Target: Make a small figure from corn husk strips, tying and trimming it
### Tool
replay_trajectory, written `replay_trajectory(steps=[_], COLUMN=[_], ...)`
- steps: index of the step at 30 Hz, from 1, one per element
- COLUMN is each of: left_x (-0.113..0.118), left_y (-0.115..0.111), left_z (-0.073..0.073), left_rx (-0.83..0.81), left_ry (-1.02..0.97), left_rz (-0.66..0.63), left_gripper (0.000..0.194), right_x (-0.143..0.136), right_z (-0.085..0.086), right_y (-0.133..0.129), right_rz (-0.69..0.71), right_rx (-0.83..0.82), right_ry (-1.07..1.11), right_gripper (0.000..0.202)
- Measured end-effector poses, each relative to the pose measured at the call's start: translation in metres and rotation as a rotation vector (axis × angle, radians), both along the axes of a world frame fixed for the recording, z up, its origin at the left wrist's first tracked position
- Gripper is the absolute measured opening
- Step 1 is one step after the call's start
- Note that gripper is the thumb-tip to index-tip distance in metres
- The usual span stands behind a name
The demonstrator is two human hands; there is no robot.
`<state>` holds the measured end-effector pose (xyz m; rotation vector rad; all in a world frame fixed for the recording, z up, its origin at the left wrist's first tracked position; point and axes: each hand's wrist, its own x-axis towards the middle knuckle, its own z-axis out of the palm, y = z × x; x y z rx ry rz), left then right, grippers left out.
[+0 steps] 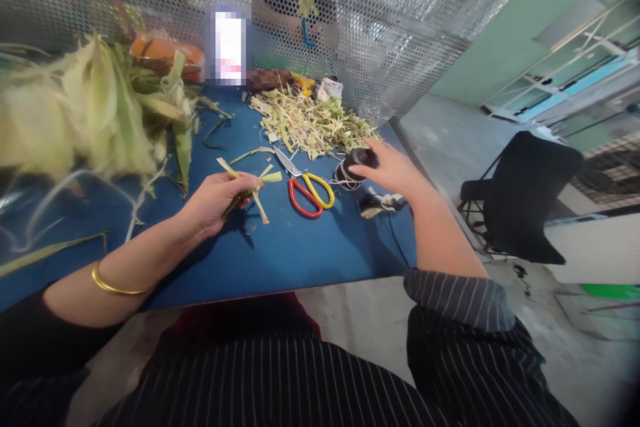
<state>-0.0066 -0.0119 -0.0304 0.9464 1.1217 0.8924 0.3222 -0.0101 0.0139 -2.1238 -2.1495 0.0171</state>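
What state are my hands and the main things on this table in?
Left hand: closed on leaf strips
Right hand: at the spool, grip unclear
Leaf strips: pinched, ends sticking out
Spool: thread wound around it
Scissors: lying flat, blades closed
Scraps: loose, heaped
Large leaves: bunched, blurred

Husk strips (273,177) look matt and papery, scissor handles (311,195) glossy plastic.

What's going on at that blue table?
Someone is pinching pale green strips in their left hand. Their right hand is at a dark spool wound with light string; I can't tell if it's gripped. Scissors with red and yellow handles lie on the table between the hands, and a heap of pale scraps lies beyond.
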Motion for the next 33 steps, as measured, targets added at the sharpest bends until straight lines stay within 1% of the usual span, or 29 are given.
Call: replay_trajectory(steps=[2, 3, 4, 8, 10, 12, 14, 17, 19, 20, 22, 23, 24, 25, 26, 28, 29, 31, 33], left_x=[0.001, 0.001, 0.001, 0.0, 0.0, 0.0, 0.0, 0.0, -0.001, -0.001, -0.001, -0.001, 0.0, 0.0, 0.001, 0.003, 0.003, 0.003, 0.001], left_y=[-0.001, -0.001, -0.001, 0.001, 0.001, 0.001, 0.001, 0.001, 0.001, 0.001, 0.001, 0.0, 0.0, 0.0, 0.0, 0.0, 0.001, 0.002, 0.003], left_z=[0.001, 0.001, 0.0, -0.001, -0.001, -0.001, 0.0, 0.001, 0.001, 0.001, 0.002, 0.002, 0.001, 0.001, 0.001, -0.001, -0.002, -0.004, -0.005], left_rx=[-0.004, -0.006, -0.006, -0.007, -0.014, -0.031, -0.039, -0.035, -0.04, -0.044, -0.046, -0.044, -0.04, -0.036, -0.032, -0.027, -0.027, -0.03, -0.031], left_ry=[0.001, 0.0, 0.0, 0.009, 0.007, 0.004, 0.004, 0.009, 0.017, 0.019, 0.017, 0.014, 0.01, 0.009, 0.011, 0.019, 0.024, 0.029, 0.029], left_rz=[-0.012, -0.016, -0.016, 0.006, 0.011, 0.005, 0.001, 0.007, 0.014, 0.015, 0.007, -0.001, -0.008, -0.014, -0.016, -0.015, -0.014, -0.01, 0.001], left_gripper=[0.012, 0.012, 0.011, 0.011, 0.01, 0.011, 0.012, 0.013, 0.013, 0.013, 0.013, 0.013, 0.012, 0.012, 0.012, 0.012, 0.012, 0.012, 0.013], right_x=[-0.004, -0.006, -0.006, -0.001, 0.004, 0.008, 0.011, 0.014, 0.015, 0.016, 0.016, 0.015, 0.014, 0.012, 0.01, 0.006, 0.004, 0.0, -0.004], right_z=[-0.007, -0.009, -0.011, -0.011, -0.01, -0.011, -0.015, -0.021, -0.025, -0.027, -0.032, -0.034, -0.038, -0.042, -0.046, -0.056, -0.061, -0.071, -0.077], right_y=[-0.001, 0.0, 0.001, 0.008, 0.012, 0.017, 0.022, 0.025, 0.021, 0.017, 0.006, 0.0, -0.007, -0.012, -0.016, -0.02, -0.02, -0.016, -0.01], right_rz=[-0.155, -0.195, -0.205, -0.129, -0.067, -0.002, 0.04, 0.038, -0.014, -0.061, -0.18, -0.237, -0.265, -0.253, -0.203, -0.034, 0.045, 0.148, 0.182], right_rx=[0.088, 0.115, 0.132, 0.213, 0.238, 0.218, 0.19, 0.229, 0.324, 0.399, 0.548, 0.593, 0.587, 0.538, 0.464, 0.308, 0.252, 0.203, 0.213], right_ry=[-0.043, -0.06, -0.068, 0.014, 0.064, 0.089, 0.113, 0.176, 0.213, 0.226, 0.231, 0.222, 0.206, 0.196, 0.193, 0.178, 0.151, 0.054, -0.044], right_gripper=[0.064, 0.063, 0.06, 0.05, 0.053, 0.059, 0.06, 0.068, 0.071, 0.067, 0.044, 0.032, 0.023, 0.019, 0.017, 0.013, 0.015, 0.02, 0.019])
